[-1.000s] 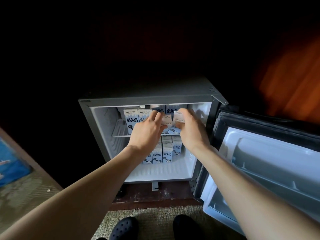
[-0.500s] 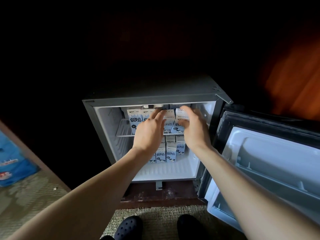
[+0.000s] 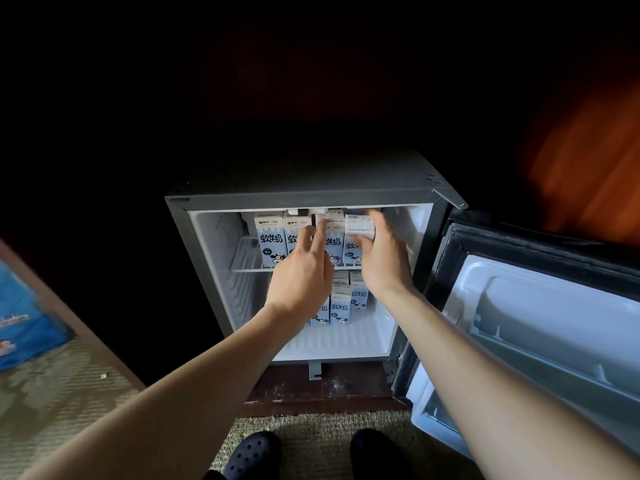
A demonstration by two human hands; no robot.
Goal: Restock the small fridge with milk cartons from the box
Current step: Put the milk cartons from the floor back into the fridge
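The small grey fridge (image 3: 304, 199) stands open on the floor. A row of white-and-blue milk cartons (image 3: 268, 240) fills its upper wire shelf. More cartons (image 3: 339, 306) stand on the fridge floor below. My left hand (image 3: 301, 271) reaches in with straight fingers that touch the front of the third carton (image 3: 334, 237). My right hand (image 3: 381, 258) is at the rightmost carton (image 3: 358, 225), thumb on its front and fingers stretched along its right side, blurred. Both hands hide parts of the cartons behind them.
The fridge door (image 3: 536, 323) hangs wide open to the right, its white inner shelves showing. A blue package (image 3: 20, 323) lies on a woven-covered surface at the left edge. My dark shoes (image 3: 252, 455) stand on a mat before the fridge. The surroundings are dark.
The rightmost carton went from tilted in my right hand to upright in the row. My fingers on both hands have straightened, and the view has shifted slightly closer.
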